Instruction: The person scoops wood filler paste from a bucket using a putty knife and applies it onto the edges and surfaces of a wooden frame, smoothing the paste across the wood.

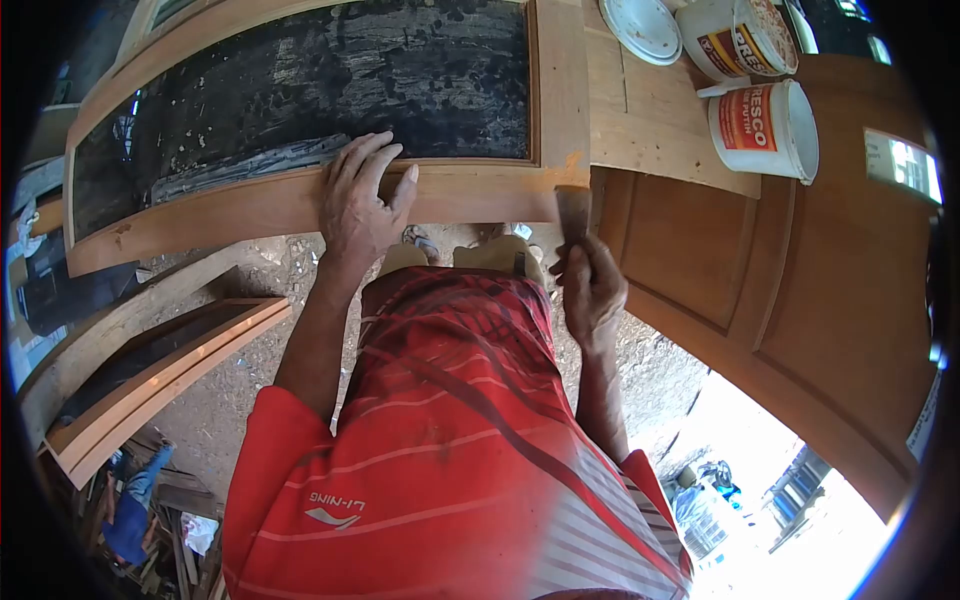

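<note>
A wooden window frame (460, 192) with a dark, smudged panel (420, 80) lies across in front of me. My left hand (362, 205) rests on its near rail, fingers spread and reaching over the panel's edge. In my right hand (593, 290) is a putty knife (573, 213), its blade against the near right corner of the frame. A smear of orange putty (572, 163) shows on the wood just beyond the blade. Another small brown patch (122, 231) marks the rail's left end.
To the right, a board holds an open putty tub (755, 130) lying on its side, another tub (735, 40) and a white lid (642, 28). A large wooden door (830, 230) stands at right. Another frame (165, 385) leans at lower left, near a person in blue (135, 515).
</note>
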Demonstrator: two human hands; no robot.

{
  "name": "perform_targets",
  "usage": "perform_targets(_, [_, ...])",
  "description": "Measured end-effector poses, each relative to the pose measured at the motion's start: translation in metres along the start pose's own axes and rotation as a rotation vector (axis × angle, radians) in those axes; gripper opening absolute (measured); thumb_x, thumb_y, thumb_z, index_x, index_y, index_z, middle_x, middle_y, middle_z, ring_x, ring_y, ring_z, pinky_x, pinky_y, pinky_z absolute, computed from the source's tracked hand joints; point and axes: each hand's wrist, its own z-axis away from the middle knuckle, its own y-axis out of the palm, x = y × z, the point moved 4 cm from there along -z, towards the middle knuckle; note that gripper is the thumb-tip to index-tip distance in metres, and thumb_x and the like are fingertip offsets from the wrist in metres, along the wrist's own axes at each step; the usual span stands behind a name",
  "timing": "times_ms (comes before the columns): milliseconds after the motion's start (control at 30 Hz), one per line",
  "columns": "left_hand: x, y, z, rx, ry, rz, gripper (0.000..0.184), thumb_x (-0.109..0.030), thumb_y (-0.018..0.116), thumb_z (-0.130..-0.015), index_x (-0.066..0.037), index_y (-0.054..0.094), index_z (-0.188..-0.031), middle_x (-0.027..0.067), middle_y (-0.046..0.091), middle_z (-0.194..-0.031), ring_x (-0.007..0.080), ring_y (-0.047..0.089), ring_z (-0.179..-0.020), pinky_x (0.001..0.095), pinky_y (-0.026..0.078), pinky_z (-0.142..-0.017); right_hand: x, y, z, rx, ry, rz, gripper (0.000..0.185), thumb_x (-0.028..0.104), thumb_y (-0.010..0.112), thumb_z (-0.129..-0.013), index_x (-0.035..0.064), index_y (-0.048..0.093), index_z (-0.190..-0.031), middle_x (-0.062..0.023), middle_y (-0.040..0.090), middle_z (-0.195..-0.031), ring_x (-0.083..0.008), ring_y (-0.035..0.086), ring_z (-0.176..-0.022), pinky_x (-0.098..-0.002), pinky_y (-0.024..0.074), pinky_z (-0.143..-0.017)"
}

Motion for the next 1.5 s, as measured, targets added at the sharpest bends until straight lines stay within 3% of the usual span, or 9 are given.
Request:
perform_targets(200, [0.000,-0.006,-0.004,-0.078,-0.074,0.106,0.029,-0.016,0.077,-0.096,-0.003,0.076,-0.122,0.0150,0.075,-0.132,0.0365,0.069,-0.126,0.0492,0.051,-0.115,-0.002,-0.036,-0.102,0.105,-0.156,0.123,0.034,0.017,0.057,-0.113,-0.0033,0.070,-0.137,-0.0076,0.077,-0.101,-0.0130,0.073,-0.086,-0.0311,0.0595,-0.073])
perform_targets(300, [-0.002,-0.005,-0.004,-0.065,-0.109,0.030,0.029,-0.017,0.078,-0.096,-0.003,0.077,-0.122,0.0144,0.076,-0.131,0.0362,0.070,-0.126,0.0487,0.051,-0.115,-0.007,-0.045,-0.137,0.178,-0.175,0.147,0.031,0.010,0.059,-0.110,-0.0011,0.071,-0.137,-0.0059,0.074,-0.100,-0.0134,0.069,-0.086,-0.0309,0.0571,-0.078])
perform_targets(433, [-0.006,0.000,-0.008,-0.087,-0.168,-0.046,0.028,-0.018,0.079,-0.095,-0.004,0.078,-0.119,0.0127,0.077,-0.128,0.0353,0.070,-0.124,0.0469,0.053,-0.112,-0.012,-0.051,-0.163,0.274,-0.243,0.225,0.032,0.007,0.061,-0.108,-0.0006,0.070,-0.138,-0.0118,0.073,-0.098,-0.0157,0.068,-0.083,-0.0335,0.0555,-0.077])
perform_targets(533, [-0.007,0.002,-0.009,-0.114,-0.181,-0.087,0.025,-0.017,0.081,-0.093,-0.005,0.079,-0.115,0.0109,0.078,-0.125,0.0344,0.071,-0.121,0.0455,0.055,-0.108,-0.008,-0.053,-0.173,0.308,-0.347,0.284,0.032,0.005,0.062,-0.107,-0.0006,0.070,-0.137,-0.0149,0.072,-0.097,-0.0208,0.068,-0.079,-0.0352,0.0548,-0.075])
perform_targets(633, [-0.009,0.003,-0.010,-0.117,-0.217,-0.096,0.024,-0.015,0.080,-0.093,-0.005,0.078,-0.114,0.0114,0.078,-0.125,0.0344,0.071,-0.120,0.0459,0.055,-0.108,0.003,-0.057,-0.176,0.378,-0.319,0.396,0.035,0.000,0.062,-0.105,-0.0005,0.070,-0.138,-0.0164,0.072,-0.101,-0.0281,0.070,-0.085,-0.0389,0.0566,-0.076])
perform_targets(833, [-0.007,0.003,-0.009,-0.121,-0.234,-0.093,0.024,-0.014,0.077,-0.095,-0.003,0.078,-0.116,0.0135,0.078,-0.124,0.0357,0.071,-0.121,0.0462,0.055,-0.110,-0.001,-0.060,-0.182,0.443,-0.780,0.664,0.061,-0.002,0.070,-0.091,0.0039,0.063,-0.151,-0.0153,0.070,-0.111,-0.0355,0.068,-0.101,-0.0479,0.0562,-0.087])
perform_targets(1033, [-0.010,0.002,-0.009,-0.112,-0.256,-0.099,0.023,-0.016,0.076,-0.096,-0.002,0.078,-0.115,0.0136,0.078,-0.124,0.0353,0.071,-0.121,0.0463,0.054,-0.110,0.003,-0.067,-0.188,0.571,-0.827,0.795,0.069,0.005,0.073,-0.089,0.0046,0.057,-0.156,-0.0118,0.062,-0.100,-0.0327,0.065,-0.097,-0.0486,0.0536,-0.086])
perform_targets(1233, [-0.006,0.002,-0.007,-0.134,-0.213,-0.080,0.022,-0.016,0.075,-0.096,-0.003,0.078,-0.114,0.0134,0.078,-0.124,0.0348,0.071,-0.120,0.0459,0.054,-0.110,0.004,-0.064,-0.190,0.584,-0.854,0.760,0.059,0.006,0.072,-0.093,0.0036,0.062,-0.151,-0.0125,0.065,-0.097,-0.0325,0.067,-0.095,-0.0457,0.0557,-0.085])
perform_targets(1500, [-0.005,-0.003,0.002,-0.172,-0.186,-0.067,0.019,-0.013,0.077,-0.095,-0.002,0.078,-0.110,0.0133,0.079,-0.120,0.0347,0.073,-0.117,0.0466,0.056,-0.107,0.019,-0.064,-0.183,0.589,-0.731,0.812,0.050,0.013,0.074,-0.099,0.0098,0.065,-0.148,-0.0144,0.070,-0.097,-0.0358,0.072,-0.092,-0.0502,0.0592,-0.081])
